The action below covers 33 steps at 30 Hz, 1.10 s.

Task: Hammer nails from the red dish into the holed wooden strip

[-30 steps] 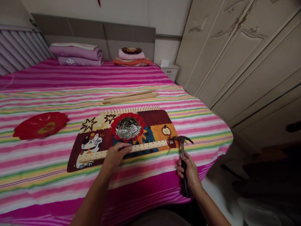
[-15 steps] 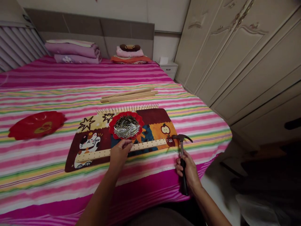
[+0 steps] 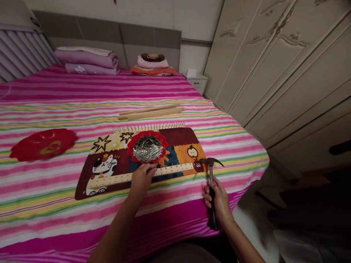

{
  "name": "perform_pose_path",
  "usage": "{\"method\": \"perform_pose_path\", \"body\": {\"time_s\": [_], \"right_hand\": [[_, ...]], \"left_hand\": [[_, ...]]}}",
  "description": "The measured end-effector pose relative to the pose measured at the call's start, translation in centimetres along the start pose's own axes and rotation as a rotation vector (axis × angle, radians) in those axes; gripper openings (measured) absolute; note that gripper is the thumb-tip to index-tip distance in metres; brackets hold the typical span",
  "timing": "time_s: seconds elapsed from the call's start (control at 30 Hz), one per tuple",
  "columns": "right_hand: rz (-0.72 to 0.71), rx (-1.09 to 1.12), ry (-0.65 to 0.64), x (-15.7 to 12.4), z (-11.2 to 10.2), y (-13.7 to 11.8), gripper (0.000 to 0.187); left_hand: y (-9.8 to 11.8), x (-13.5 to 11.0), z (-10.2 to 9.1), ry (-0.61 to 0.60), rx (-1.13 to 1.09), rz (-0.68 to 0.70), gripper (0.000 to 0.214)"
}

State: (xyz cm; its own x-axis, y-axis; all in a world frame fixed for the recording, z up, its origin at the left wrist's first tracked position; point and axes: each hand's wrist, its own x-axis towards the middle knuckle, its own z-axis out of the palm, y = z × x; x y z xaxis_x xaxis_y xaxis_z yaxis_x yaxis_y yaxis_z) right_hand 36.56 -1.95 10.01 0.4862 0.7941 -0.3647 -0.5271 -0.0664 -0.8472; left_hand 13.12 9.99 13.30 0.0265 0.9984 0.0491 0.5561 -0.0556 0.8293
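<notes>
Wooden strip [image 3: 174, 169] lies under the fingers [image 3: 148, 167] of our left hand [image 3: 141, 179], about midway along its length. Thumb and fingertips bend in close over it, but we cannot tell whether they pinch a nail there. Small dark marks dot the wood on both sides of our hand. With our right hand [image 3: 218, 199] we hold a hammer [image 3: 211, 176], fingers wrapped around the upper part of its black grip; its head points away from us, the claw turned to the right, by the strip's right end.

We have the strip lying across the near part of a printed mat [image 3: 179, 136], its left end over a cat picture, its right end by an apple. Just beyond our left hand sits a red bowl [image 3: 131, 149] heaped with loose nails [image 3: 148, 148]. Along the mat's far edge runs a nailed strip [image 3: 142, 128], its row of nails pointing up. Past that, we see more bare sticks [image 3: 153, 112] lying close together on the striped bed [image 3: 227, 142]. A red plate [image 3: 41, 146] rests well to the left, and folded quilts [image 3: 87, 63] lie by the headboard [image 3: 95, 36].
</notes>
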Motion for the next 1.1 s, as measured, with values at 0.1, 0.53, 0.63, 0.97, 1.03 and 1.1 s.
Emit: {"method": "perform_pose_path", "body": {"time_s": [0.1, 0.53, 0.63, 0.97, 1.03, 1.1], "right_hand": [[-0.031, -0.071, 0.016, -1.5, 1.0, -1.2, 0.056], [-0.271, -0.822, -0.684, -4.5, 7.9, -4.1, 0.041], [-0.307, -0.849, -0.722, -4.4, 8.7, -3.8, 0.043], [-0.339, -0.915, -0.707, -4.2, 9.1, -3.8, 0.042], [-0.335, -0.91, -0.705, -4.2, 8.9, -3.8, 0.041], [-0.304, -0.839, -0.672, -4.3, 8.6, -3.9, 0.041]], "left_hand": [[-0.1, 0.1, 0.0, -0.003, 0.019, 0.029, 0.015], [-0.8, 0.0, 0.6, 0.014, 0.102, 0.094, 0.016], [-1.1, 0.0, 0.8, 0.031, 0.121, 0.127, 0.019], [-1.6, 0.1, 1.0, 0.023, 0.118, 0.145, 0.015], [-1.6, 0.0, 0.9, 0.025, 0.137, 0.144, 0.015], [-1.5, 0.0, 0.9, 0.021, 0.116, 0.139, 0.014]]}}
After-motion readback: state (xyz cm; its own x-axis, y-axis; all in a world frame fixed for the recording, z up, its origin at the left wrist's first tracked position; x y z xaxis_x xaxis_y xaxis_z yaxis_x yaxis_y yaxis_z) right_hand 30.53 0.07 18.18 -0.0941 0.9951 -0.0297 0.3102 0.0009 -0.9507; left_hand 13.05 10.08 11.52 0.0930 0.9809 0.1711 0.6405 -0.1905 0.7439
